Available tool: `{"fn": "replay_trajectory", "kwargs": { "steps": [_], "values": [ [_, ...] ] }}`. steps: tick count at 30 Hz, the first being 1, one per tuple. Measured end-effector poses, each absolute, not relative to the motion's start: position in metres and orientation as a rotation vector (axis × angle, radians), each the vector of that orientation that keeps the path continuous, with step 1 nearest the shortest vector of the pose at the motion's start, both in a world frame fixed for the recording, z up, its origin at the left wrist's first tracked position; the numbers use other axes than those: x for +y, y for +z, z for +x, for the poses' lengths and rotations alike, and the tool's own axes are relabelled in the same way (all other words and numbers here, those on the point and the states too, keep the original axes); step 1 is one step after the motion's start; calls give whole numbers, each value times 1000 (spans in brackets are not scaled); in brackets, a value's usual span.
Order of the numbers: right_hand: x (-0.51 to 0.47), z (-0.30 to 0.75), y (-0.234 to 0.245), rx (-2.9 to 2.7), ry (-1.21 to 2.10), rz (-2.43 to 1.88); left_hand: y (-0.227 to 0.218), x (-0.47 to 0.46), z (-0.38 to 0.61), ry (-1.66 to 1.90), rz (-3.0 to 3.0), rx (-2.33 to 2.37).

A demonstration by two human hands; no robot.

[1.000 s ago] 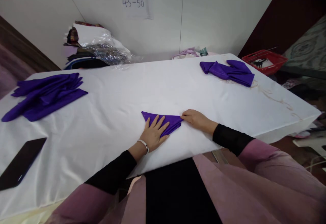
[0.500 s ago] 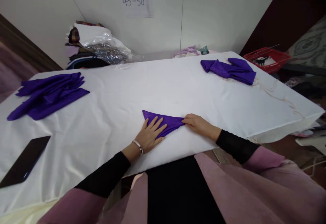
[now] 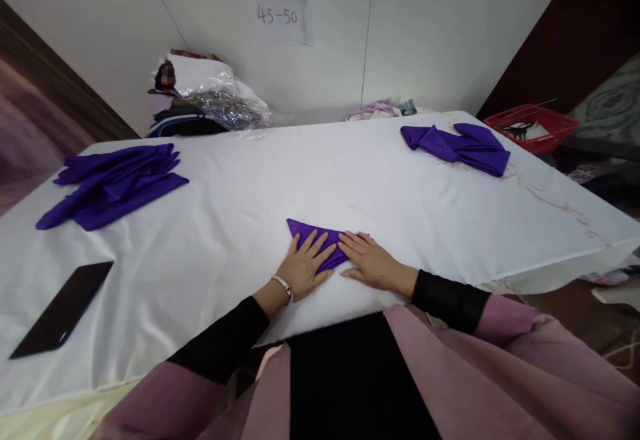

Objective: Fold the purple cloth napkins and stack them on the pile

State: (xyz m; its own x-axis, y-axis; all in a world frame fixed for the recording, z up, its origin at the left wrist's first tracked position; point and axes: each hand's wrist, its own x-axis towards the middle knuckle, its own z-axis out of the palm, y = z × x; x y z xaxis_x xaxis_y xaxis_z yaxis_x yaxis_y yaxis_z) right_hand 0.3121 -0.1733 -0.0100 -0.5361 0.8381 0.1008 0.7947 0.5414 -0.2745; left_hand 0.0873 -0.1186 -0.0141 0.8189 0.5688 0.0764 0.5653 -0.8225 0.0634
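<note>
Lying outspread, gripping nothing, my left hand (image 3: 304, 270) at seven o'clock and right hand (image 3: 374, 263) at four probably press the purple cloth (image 3: 337, 259) to flatten its folds.

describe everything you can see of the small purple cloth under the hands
The small purple cloth looks smooth, with a slight sheen. It lies flat near the front edge of the white-covered table, apparently folded, with a pointed corner at its far left and a long far edge sloping slightly toward the viewer. Left hand and right hand rest spread on it, hiding much of it.
</note>
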Motion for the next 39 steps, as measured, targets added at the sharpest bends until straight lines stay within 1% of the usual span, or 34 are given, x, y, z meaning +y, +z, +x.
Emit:
{"fn": "replay_trajectory", "kwargs": {
  "steps": [7,13,18,22,25,29,34,37,39],
  "values": [
    [-178,302,0,-2536,230,-1391,-14,-118,94,151,2937,937],
    [-178,288,-10,-2564,349,-1337,-14,-118,94,125,2931,948],
    [-173,302,-11,-2601,378,-1309,-14,-118,94,125,2930,953],
    [-169,334,-9,-2600,426,-1275,-14,-117,94,111,2932,957],
    [-165,362,-10,-2394,501,-1316,-14,-117,95,91,2931,959],
    [-159,380,-9,-1894,480,-1604,-17,-117,95,100,2930,972],
    [-152,370,1,-1829,717,-1813,-19,-117,94,160,2950,981],
    [-146,364,3,-1766,841,-1835,-19,-118,93,191,2957,986],
    [-143,364,2,-1720,857,-1818,-18,-118,94,199,2960,994]
  ]
}}
